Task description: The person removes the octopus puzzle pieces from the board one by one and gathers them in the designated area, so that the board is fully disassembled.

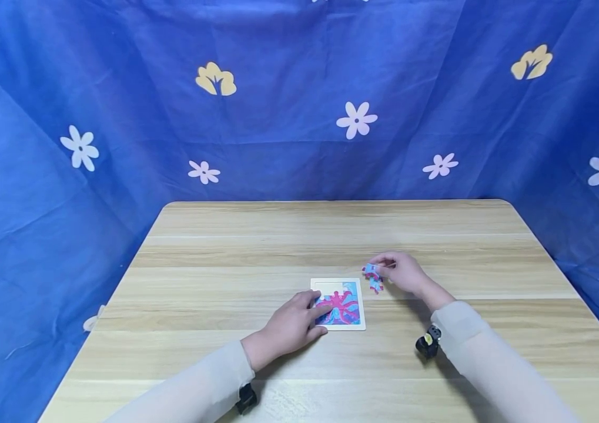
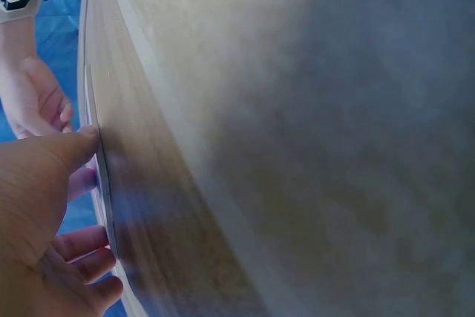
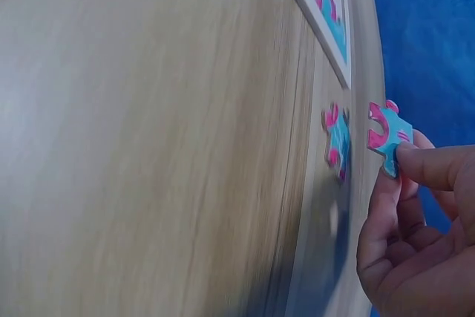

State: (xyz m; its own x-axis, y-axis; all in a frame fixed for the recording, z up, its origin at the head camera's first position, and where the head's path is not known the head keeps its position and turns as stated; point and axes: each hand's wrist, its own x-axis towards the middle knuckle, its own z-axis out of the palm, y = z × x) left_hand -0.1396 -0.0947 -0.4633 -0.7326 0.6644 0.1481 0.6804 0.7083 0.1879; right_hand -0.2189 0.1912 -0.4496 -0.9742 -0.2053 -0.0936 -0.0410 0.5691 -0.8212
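A square jigsaw puzzle board (image 1: 362,306) with a pale frame lies on the table, showing a pink octopus on blue; bare wood shows at its upper left. My left hand (image 1: 293,322) rests on the board's left side, its index finger reaching onto the picture and the thumb at the lower left frame. To the right of the board, my right hand (image 1: 398,272) pinches a blue and pink jigsaw piece (image 3: 391,130) between thumb and fingers, held above the tabletop. A second jigsaw piece (image 3: 338,140) lies on the table just below it, beside the frame.
The wood-grain table (image 1: 214,264) spreads around the board on all sides. A blue curtain (image 1: 288,88) with white flowers and yellow tree shapes hangs behind and along both sides. Dark wrist cameras sit at the left cuff (image 1: 236,358) and the right cuff (image 1: 452,323).
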